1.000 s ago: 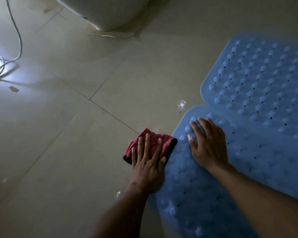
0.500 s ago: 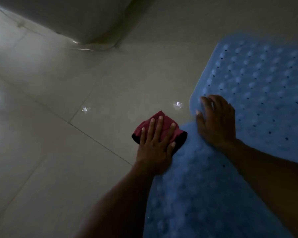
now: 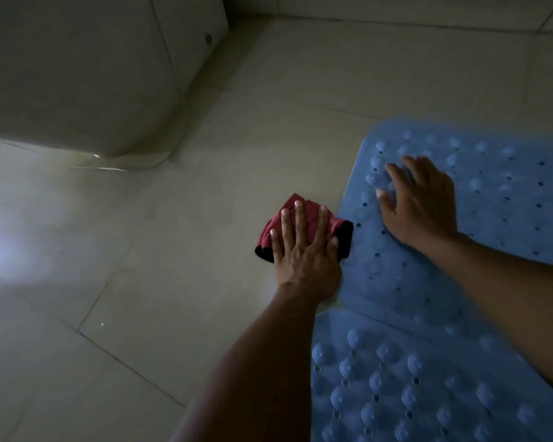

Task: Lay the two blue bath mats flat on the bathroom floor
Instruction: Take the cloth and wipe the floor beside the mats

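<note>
Both blue mats are already down on the tiled floor [image 3: 173, 250] in the right half of the frame. The far mat [image 3: 498, 193] fills the middle right and the near mat [image 3: 396, 393] the lower right. Their edges meet along a seam that runs between the two forearms, though the dim light hides whether one laps over the other. The right hand [image 3: 419, 205] rests palm-down on the far mat close to its left edge, fingers spread and slightly bent, pressing on the bumpy surface rather than grasping it. The left hand [image 3: 304, 247] lies flat with straight fingers on a folded red cloth [image 3: 340, 226], which sits on the floor just beside that mat's left edge, its dark corner touching or nearly touching the mat; the cloth is pinned under the palm, not gripped. A white fixture [image 3: 77, 74] stands in the upper left, well apart from the mats. The laying itself looks mostly done, since both mats seem to lie flat where they show. What likely remains is pressing the far mat down, checking the seam, and taking the cloth away.
</note>
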`<control>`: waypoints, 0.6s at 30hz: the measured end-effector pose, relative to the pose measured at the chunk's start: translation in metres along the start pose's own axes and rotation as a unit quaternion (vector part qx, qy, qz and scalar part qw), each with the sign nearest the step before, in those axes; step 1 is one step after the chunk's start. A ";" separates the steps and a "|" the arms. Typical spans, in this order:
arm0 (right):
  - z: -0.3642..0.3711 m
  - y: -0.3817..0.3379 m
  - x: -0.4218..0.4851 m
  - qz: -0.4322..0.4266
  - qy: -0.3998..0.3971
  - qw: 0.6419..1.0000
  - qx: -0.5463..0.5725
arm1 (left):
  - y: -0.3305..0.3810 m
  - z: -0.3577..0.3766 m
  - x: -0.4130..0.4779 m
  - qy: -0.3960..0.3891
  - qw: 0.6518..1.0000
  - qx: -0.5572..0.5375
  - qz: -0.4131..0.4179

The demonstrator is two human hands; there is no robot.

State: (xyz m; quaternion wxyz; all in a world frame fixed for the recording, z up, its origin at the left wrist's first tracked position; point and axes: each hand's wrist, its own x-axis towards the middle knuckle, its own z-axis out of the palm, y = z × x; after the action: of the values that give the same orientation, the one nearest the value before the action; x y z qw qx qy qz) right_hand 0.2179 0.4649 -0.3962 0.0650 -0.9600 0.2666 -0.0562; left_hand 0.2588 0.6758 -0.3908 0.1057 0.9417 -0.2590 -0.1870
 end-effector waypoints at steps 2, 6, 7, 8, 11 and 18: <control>-0.001 0.012 0.021 0.018 -0.014 1.000 -0.004 | 0.006 -0.004 0.016 -0.011 1.000 0.003 -0.001; 0.005 0.035 0.047 0.066 -0.048 0.996 -0.019 | 0.020 -0.011 0.058 -0.019 1.000 0.001 -0.002; 0.008 0.039 0.047 0.072 -0.052 0.996 -0.021 | 0.024 -0.012 0.068 -0.017 1.000 0.000 -0.004; 0.012 0.041 0.046 0.073 -0.047 0.996 -0.020 | 0.028 -0.013 0.076 -0.015 1.000 0.001 -0.006; 0.016 0.040 0.043 0.068 -0.023 0.997 -0.010 | 0.032 -0.015 0.089 -0.008 1.000 0.008 -0.013; 0.006 0.037 0.043 0.070 -0.034 0.997 0.022 | 0.039 -0.028 0.092 -0.086 0.995 0.034 -0.049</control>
State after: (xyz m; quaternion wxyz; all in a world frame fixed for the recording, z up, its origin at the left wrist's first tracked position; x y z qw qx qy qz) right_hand 0.2366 0.4113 -0.4047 0.0990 -0.9385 0.3297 -0.0249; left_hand 0.3257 0.5971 -0.3813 0.0421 0.9368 -0.2265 -0.2635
